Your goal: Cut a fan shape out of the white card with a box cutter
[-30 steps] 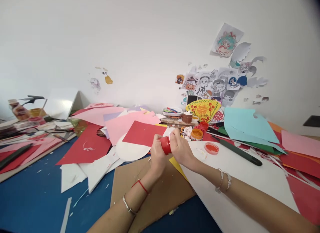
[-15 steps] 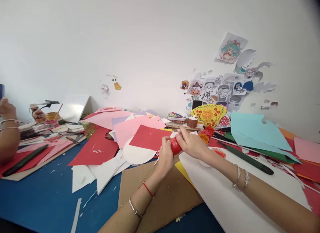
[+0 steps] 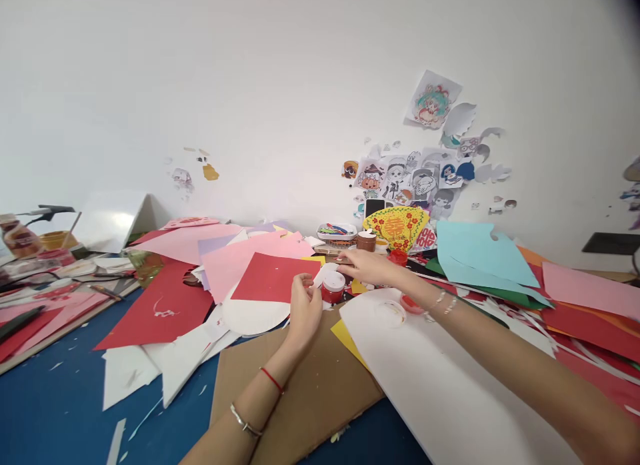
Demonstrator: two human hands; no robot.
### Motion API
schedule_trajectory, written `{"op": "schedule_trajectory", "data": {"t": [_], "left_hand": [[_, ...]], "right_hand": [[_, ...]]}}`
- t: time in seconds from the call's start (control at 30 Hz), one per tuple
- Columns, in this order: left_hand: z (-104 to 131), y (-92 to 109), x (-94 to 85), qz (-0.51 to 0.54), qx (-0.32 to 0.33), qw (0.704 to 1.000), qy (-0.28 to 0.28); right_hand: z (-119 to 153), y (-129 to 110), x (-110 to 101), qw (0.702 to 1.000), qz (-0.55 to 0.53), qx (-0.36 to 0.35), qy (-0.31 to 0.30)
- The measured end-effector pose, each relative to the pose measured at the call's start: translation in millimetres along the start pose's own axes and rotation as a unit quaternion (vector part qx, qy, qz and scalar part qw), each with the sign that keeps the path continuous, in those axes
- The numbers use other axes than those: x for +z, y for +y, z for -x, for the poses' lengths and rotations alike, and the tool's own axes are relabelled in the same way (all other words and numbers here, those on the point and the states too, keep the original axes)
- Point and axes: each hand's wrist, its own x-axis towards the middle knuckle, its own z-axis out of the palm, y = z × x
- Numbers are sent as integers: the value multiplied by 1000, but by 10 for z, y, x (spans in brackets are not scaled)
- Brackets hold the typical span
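A small red jar with a white top stands upright on the clutter between my hands. Beside its left side, my left hand has its fingers curled together near a white piece; what they grip, if anything, is unclear. My right hand reaches over behind the jar, palm down, fingers stretched out and apart from it, with nothing visible in them. Under my left forearm lies a brown cardboard sheet. A large white board is below my right forearm, with a red paint dish on it.
Red paper, pink paper and a white paper plate pile up left of my hands. Behind stand a brown jar, a yellow fan-shaped piece and a white tray. Blue sheets lie right.
Both hands have let go of the red jar, which now stands upright. My right hand has moved off behind it. The view has turned right, and the other person's arm has left it.
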Motion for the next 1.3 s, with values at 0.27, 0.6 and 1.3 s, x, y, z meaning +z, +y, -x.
{"op": "schedule_trajectory", "data": {"t": [0.27,0.6,1.3], "left_hand": [[111,44,65,-45,47,997,-46],[368,286,183,-83,160,958,-221],[-83,725,817,438,-189,806,-349]], "right_hand": [[801,211,-62,991,41,72,-105],[990,318,31,987,21,157,-40],[1220,586,-268,935,-303,84,163]]}}
